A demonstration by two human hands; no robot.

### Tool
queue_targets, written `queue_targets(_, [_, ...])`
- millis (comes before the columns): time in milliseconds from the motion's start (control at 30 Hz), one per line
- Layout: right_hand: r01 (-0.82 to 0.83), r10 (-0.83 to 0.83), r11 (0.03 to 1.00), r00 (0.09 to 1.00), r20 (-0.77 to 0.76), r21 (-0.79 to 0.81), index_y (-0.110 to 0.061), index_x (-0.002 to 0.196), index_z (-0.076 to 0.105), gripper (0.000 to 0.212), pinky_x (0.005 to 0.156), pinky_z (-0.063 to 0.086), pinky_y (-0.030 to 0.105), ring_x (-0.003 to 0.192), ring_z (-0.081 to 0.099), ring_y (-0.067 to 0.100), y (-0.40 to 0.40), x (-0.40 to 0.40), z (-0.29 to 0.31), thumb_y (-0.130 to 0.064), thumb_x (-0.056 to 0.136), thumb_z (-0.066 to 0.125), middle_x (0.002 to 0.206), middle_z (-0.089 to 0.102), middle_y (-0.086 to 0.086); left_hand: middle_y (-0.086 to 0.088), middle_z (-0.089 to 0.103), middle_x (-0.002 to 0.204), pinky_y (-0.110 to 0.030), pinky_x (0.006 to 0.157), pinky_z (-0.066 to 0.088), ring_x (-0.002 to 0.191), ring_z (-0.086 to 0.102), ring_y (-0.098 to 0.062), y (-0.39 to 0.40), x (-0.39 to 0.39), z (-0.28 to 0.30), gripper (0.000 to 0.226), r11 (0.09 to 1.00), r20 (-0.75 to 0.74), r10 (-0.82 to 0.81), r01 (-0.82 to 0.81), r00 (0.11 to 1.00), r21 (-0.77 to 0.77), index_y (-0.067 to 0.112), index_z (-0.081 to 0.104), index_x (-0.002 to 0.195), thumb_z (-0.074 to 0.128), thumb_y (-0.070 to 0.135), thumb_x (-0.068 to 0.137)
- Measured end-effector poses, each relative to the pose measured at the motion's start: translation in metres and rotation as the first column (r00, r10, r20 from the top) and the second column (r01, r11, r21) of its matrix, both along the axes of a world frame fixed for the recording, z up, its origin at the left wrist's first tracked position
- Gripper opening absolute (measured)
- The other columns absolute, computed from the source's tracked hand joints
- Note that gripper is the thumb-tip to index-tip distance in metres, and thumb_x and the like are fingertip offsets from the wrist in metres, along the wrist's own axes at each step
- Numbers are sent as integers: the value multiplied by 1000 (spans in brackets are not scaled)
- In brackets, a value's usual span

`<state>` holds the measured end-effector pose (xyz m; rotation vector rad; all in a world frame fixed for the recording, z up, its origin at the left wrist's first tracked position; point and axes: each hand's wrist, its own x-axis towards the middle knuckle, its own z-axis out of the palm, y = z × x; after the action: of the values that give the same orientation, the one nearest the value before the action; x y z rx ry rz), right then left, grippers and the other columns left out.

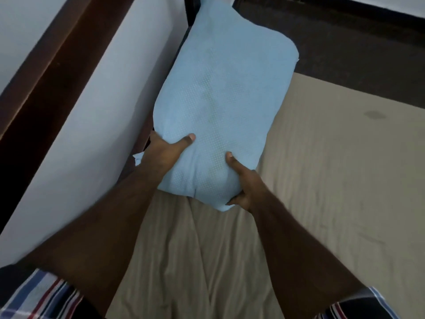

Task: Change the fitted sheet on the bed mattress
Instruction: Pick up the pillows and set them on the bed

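Nearest the camera, plaid sleeves [41,295] frame the bottom corners, striped in blue, red and white; two bare forearms reach forward from them over the bed. Under the arms lies the beige sheet [322,180], rumpled into long folds close in and lying smoother out to the right, with a faint dark spot on it farther off; it covers the near part of the mattress [345,49], whose darker surface shows bare beyond the sheet's far edge.

Both hands are on the light blue pillow [220,93]; the left hand [165,155] grips its near left corner, thumb laid flat across the top, fingers tucked out of sight beneath; the right hand [243,187] pinches the near right corner, thumb pressed into the top face and fingers curled under the edge. The pillow's near end is bunched between the two grips; a small white tag of fabric sticks out by the left wrist. Whether the pillow is lifted clear of the bed or resting on it, I cannot tell; it runs lengthwise away from the person, along the bed's left edge, its far end reaching over the bare mattress.

To the left, a pale wall [96,111] runs alongside the bed, crossed by a dark brown wooden strip [46,84]; at the far top right, a pale band meets a dark edge.
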<state>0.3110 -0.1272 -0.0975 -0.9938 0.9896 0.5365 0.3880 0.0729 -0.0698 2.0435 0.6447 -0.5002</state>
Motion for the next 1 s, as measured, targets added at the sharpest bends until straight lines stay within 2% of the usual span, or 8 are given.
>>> queue_targets(100, [66, -63, 997, 996, 68, -37, -26, 126, 60, 61, 88, 53, 61, 108, 65, 28, -5, 3, 12, -29, 72, 88, 120, 70, -2, 2, 65, 126, -38, 100, 49, 110, 63, -18, -7, 3, 14, 78, 984, 15, 57, -54, 998, -170, 15, 57, 137, 85, 51, 72])
queue_targets(200, [156, -137, 983, 973, 187, -93, -24, 122, 62, 53, 84, 58, 57, 102, 70, 28, -18, -2, 32, -10, 75, 81, 114, 73, -1, -2, 71, 113, -39, 90, 55, 99, 68, -20, -24, -7, 30, 54, 963, 34, 149, -137, 988, -230, 13, 66, 124, 85, 29, 76])
queue_targets(300, [216, -181, 971, 945, 273, -106, -20, 121, 65, 49, 86, 59, 51, 101, 71, 26, -39, -18, 65, -3, 77, 77, 110, 75, -1, 0, 75, 99, -44, 87, 57, 92, 71, -23, -47, -24, 54, 34, 937, 40, 212, -191, 977, -293, 17, 73, 103, 85, 21, 71])
queue_targets(367, [232, -181, 964, 930, 321, -127, -20, 122, 64, 49, 90, 58, 50, 103, 71, 25, -57, -35, 87, -2, 77, 76, 111, 75, -2, 0, 74, 94, -41, 83, 57, 89, 70, -22, -66, -39, 70, 23, 920, 29, 218, -196, 975, -340, 20, 71, 93, 82, 16, 73])
queue_targets(433, [244, -174, 955, 920, 351, -166, -21, 120, 64, 49, 92, 57, 52, 105, 70, 25, -74, -55, 104, -2, 77, 76, 111, 75, -2, 1, 72, 93, -35, 76, 55, 85, 68, -20, -84, -59, 85, 21, 910, 10, 212, -194, 977, -366, 16, 70, 96, 79, 11, 78])
queue_targets(533, [275, -182, 938, 910, 373, -213, -19, 119, 65, 47, 92, 56, 54, 104, 70, 27, -103, -93, 132, -1, 77, 76, 112, 74, 0, -2, 73, 98, -34, 77, 56, 86, 68, -21, -115, -92, 103, 27, 881, -18, 186, -175, 982, -440, 11, 72, 104, 77, 9, 78])
queue_targets(667, [331, -218, 905, 900, 379, -266, -18, 118, 64, 45, 92, 57, 54, 103, 70, 27, -143, -159, 162, 1, 79, 74, 113, 73, 2, -2, 73, 94, -32, 75, 55, 83, 68, -20, -162, -146, 121, 15, 866, -32, 108, -110, 994, -487, 16, 71, 89, 76, 7, 79])
queue_targets(1000, [467, -339, 854, 833, 437, -228, -22, 113, 65, 43, 89, 57, 54, 101, 71, 28, -285, -398, 213, 2, 79, 75, 110, 75, 1, -5, 75, 98, -35, 72, 55, 87, 70, -26, -316, -356, 166, 17, 822, 10, -61, 56, 998, -567, 15, 71, 93, 73, 5, 80])
